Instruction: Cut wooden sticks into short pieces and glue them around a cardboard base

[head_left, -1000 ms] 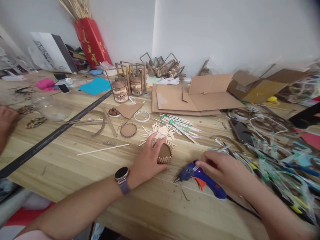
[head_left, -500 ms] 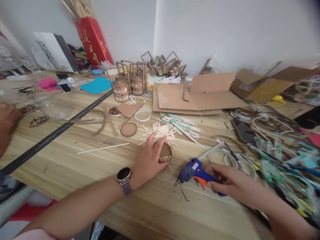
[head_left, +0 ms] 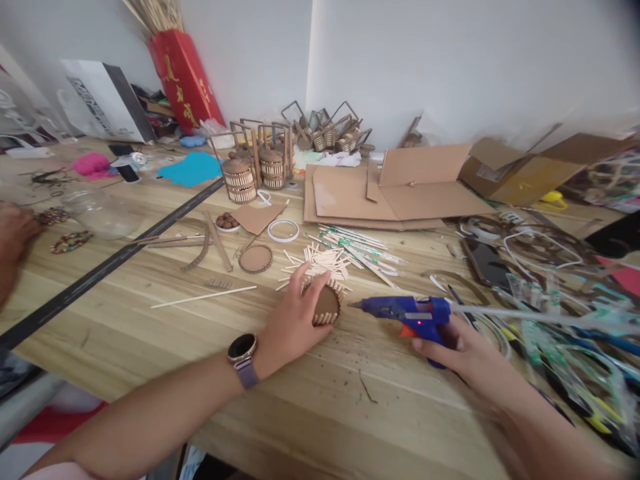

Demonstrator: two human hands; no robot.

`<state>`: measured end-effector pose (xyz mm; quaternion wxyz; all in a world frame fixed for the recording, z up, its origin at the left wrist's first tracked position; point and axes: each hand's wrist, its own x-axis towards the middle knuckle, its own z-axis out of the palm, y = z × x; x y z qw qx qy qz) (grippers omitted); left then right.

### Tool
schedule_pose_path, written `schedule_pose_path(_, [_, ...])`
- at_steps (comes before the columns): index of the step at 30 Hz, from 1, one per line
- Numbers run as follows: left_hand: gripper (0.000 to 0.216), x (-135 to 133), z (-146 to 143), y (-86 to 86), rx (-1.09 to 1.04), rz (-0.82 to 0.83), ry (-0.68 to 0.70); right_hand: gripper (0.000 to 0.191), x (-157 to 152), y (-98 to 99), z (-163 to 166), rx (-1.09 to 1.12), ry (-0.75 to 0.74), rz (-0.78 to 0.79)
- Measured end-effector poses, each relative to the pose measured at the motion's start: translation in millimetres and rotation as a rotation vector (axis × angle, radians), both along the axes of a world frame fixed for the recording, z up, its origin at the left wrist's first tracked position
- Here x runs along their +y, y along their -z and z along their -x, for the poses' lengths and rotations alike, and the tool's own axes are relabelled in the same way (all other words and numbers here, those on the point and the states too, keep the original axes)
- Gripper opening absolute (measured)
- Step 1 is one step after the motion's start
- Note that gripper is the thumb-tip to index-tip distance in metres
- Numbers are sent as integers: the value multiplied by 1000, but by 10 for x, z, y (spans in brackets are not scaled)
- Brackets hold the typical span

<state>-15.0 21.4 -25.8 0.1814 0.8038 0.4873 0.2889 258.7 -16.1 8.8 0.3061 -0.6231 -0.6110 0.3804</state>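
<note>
My left hand (head_left: 293, 321), with a watch (head_left: 243, 348) on its wrist, spans a round cardboard base (head_left: 326, 305) edged with short upright wooden sticks. Thumb and fingers rest against its rim and hide its left side. In my right hand (head_left: 463, 350) is a blue hot glue gun (head_left: 413, 313) with an orange trigger and a red light. Its nozzle points left, just right of the base and apart from it. A clear glue stick (head_left: 525, 312) juts out of the gun's back. Behind the base lies a pile of cut sticks (head_left: 325, 260).
A second cardboard disc (head_left: 255, 258) lies left of the pile, near a white tape ring (head_left: 283, 231). Small baskets (head_left: 240, 177) and flattened cardboard (head_left: 360, 193) stand farther back. Tools and plastic sleeves (head_left: 550, 347) crowd the right. Another person's hand (head_left: 17, 227) is at far left.
My right hand has raised and turned the glue gun, so its nozzle now points left toward the base instead of down at the table. My left hand stays on the base.
</note>
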Motion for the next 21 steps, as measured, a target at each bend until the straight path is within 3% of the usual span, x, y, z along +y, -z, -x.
schedule_pose_path(11, [90, 10, -1, 28, -38, -2, -6, 34, -11, 233, 167, -94, -238, 40])
schedule_pose_path(21, [91, 20, -2, 34, -45, -32, 8, 32, -15, 159, 341, -130, -221, -29])
